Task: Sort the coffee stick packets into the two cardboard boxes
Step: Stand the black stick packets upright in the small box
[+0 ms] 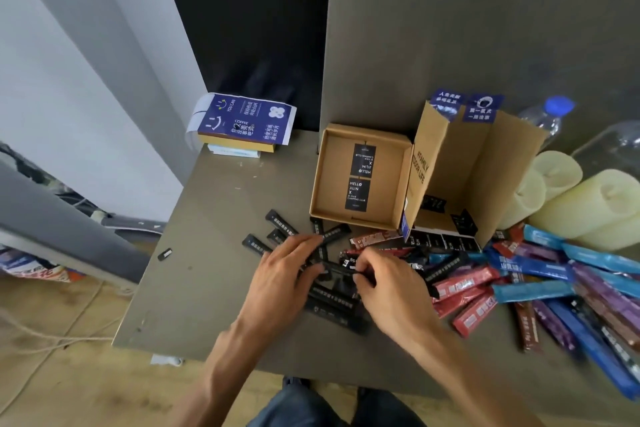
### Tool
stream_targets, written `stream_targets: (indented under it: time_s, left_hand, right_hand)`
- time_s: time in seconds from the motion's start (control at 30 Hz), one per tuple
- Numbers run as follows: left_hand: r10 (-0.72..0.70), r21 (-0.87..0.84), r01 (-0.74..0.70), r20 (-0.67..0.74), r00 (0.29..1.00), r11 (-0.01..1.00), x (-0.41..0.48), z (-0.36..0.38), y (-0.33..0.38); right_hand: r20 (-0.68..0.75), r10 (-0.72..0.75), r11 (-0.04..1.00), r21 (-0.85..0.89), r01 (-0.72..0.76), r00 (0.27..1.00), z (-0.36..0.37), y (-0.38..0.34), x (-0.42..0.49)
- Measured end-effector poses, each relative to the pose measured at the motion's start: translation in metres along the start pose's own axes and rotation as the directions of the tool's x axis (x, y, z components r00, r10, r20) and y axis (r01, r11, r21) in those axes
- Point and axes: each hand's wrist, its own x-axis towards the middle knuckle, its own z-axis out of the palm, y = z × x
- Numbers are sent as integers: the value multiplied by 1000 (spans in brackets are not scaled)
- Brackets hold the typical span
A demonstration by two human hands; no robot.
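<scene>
Left hand [287, 274] lies flat, fingers spread, on scattered black coffee stick packets [280, 222]. Right hand [388, 284] pinches one black packet [337, 269] by its end. From the hands, the shallow cardboard box [332, 180] sits at twelve o'clock and the tall cardboard box [485, 166] at one. Bare table [207, 270] runs to its edge at nine. Coloured packets [540, 274] lie at three, blurred and cut off by the frame.

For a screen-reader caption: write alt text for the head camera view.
Two bare hands sort black coffee stick packets on a table: the left hand rests on them, the right hand pinches one. Behind stand a shallow cardboard box and a tall cardboard box, both open; coloured packets lie at right.
</scene>
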Motion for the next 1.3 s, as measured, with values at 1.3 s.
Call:
stream_targets:
  time_s: [1.3]
  left_hand:
    - [-246, -323, 269, 109, 963, 908, 90, -10, -12]
  right_hand:
    - [-23, 198, 947, 262, -185, 980, 25, -17, 165]
